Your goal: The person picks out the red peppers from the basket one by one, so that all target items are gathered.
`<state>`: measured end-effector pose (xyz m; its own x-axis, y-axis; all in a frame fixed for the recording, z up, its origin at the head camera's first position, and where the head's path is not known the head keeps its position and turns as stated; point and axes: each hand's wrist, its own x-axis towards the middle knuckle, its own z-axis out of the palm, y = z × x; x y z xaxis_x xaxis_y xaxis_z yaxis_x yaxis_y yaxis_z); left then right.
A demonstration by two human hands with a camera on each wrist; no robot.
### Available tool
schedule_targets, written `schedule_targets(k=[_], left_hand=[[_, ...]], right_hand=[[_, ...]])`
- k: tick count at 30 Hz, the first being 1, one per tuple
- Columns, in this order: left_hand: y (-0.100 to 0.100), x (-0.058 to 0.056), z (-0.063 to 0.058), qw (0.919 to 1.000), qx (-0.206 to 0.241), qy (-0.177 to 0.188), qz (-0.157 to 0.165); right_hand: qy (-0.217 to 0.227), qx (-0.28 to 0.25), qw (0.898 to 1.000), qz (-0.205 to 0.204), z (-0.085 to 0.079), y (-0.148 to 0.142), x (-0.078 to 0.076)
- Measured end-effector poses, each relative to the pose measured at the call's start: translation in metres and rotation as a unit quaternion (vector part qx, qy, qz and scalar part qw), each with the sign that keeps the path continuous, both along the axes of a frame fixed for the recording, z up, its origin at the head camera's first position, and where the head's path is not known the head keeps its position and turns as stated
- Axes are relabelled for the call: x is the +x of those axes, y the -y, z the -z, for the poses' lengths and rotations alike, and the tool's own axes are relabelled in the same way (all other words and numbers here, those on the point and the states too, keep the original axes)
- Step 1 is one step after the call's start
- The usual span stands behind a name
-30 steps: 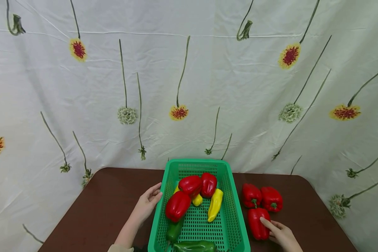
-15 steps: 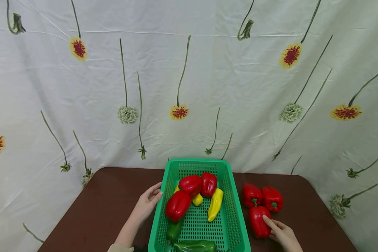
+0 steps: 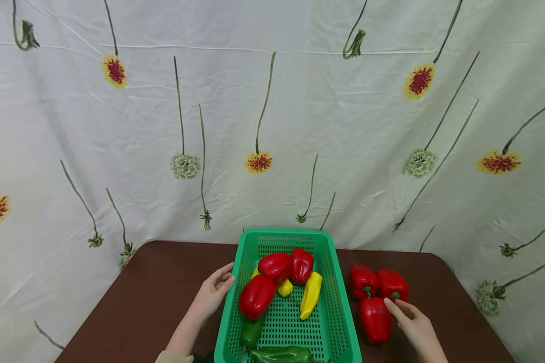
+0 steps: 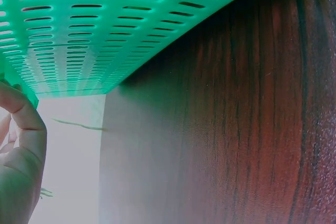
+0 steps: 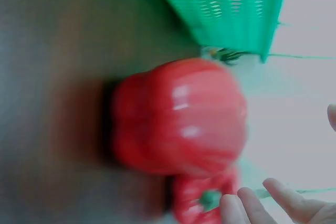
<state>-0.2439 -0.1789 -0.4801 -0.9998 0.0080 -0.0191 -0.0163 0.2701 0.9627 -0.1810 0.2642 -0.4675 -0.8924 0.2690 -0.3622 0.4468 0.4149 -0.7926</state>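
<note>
Beside the green plastic basket (image 3: 345,302), my left hand (image 3: 211,292) rests with loosely bent fingers at the left rim. The left wrist view shows that hand (image 4: 23,156) by the slotted basket wall (image 4: 79,30). On the right, my right hand (image 3: 411,322) hovers just beside a red bell pepper (image 3: 375,322), fingers extended and holding nothing. Two more red bell peppers, a left one (image 3: 362,281) and a right one (image 3: 392,285), sit behind it. In the right wrist view the near bell pepper (image 5: 181,116) is blurred and stands apart from the fingers (image 5: 283,198).
Inside the basket lie several red bell peppers (image 3: 257,297), yellow peppers (image 3: 311,296) and green peppers (image 3: 281,354). The brown table (image 3: 163,287) extends on both sides. A flower-patterned white cloth (image 3: 272,116) hangs behind its back edge.
The near red bell pepper has shifted slightly back and now stands against the others. My right hand has let go of it and moved right and back. The left hand stays put.
</note>
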Motion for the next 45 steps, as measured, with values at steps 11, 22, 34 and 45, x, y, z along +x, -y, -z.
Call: schedule_targets(k=[11, 22, 34, 45], left_hand=[[0.002, -0.002, 0.001, 1.0000, 0.000, 0.001, -0.003], [0.002, 0.002, 0.002, 1.0000, 0.003, 0.003, -0.006], [0.000, 0.002, 0.001, 1.0000, 0.005, 0.002, -0.002], [-0.001, 0.000, 0.001, 1.0000, 0.003, -0.002, -0.001]], right_hand=[[-0.090, 0.033, 0.995, -0.034, -0.062, 0.035, -0.013], [-0.173, -0.012, 0.980, -0.093, -0.094, 0.112, -0.034], [-0.185, -0.034, 0.972, -0.140, -0.069, 0.191, -0.047], [-0.143, 0.001, 0.973, -0.182, -0.052, 0.233, -0.045]])
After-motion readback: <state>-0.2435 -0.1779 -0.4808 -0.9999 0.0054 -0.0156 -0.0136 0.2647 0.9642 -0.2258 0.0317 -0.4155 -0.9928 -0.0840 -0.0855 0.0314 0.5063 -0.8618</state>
